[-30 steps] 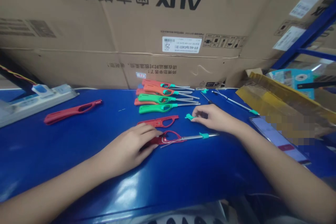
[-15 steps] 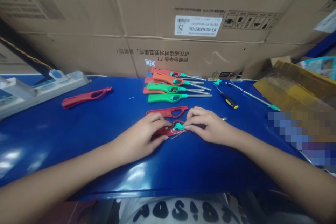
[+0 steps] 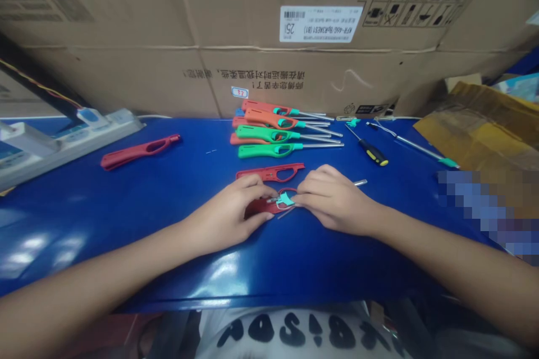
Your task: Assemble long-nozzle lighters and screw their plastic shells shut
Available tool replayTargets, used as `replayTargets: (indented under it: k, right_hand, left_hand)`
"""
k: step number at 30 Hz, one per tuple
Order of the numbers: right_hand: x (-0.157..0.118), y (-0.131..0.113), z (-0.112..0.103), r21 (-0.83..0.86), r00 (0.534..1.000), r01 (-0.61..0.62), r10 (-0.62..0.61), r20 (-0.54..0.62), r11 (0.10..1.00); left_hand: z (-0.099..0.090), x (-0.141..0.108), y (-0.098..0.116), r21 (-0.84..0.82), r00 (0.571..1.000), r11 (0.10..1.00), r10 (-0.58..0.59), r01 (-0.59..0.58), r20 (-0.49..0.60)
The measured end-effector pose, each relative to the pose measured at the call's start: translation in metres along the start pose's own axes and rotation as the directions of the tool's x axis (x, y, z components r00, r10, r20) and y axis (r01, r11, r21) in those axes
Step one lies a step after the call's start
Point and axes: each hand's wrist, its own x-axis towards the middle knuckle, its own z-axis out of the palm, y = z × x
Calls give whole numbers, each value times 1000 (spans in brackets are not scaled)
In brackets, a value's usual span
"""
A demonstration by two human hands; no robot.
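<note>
Green piece [image 3: 286, 199]: brought from above the red casing's [image 3: 256, 208] tube [image 3: 361, 183] onto the casing.
Right grip [image 3: 332, 202]: moved in, now hiding most of the tube.
Screwdriver [image 3: 373, 152]: uncovered.

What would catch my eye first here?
Probably the bright orange and green lighters piled before the cardboard box. Nearer, the left hand holds a red lighter casing while the right hand pinches a turquoise part over it. Beyond the right hand lies a black-and-yellow screwdriver.

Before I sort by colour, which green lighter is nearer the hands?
The front green lighter; the other green one lies behind it, nearer the cardboard.
</note>
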Motion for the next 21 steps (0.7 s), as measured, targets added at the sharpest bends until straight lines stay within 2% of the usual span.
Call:
replayTargets:
  k: [7,13,18,21]
  right_hand:
    - [3,-1,0,79,996,-78,75,38,994]
    - [4,-4,-6,17,990,-49,46,132,999]
    - [2,-4,-1,90,981,-172,163,107,981]
    - [1,-5,2,96,982,-171,162,96,981]
  left_hand:
    - [-2,1,4,-11,1000,1000,-28,28,14]
    - [3,0,2,-128,999,991,-37,33,-28]
    - [7,0,2,-128,999,992,-16,11,-39]
    - [10,3,6,-115,998,993,3,-10,-60]
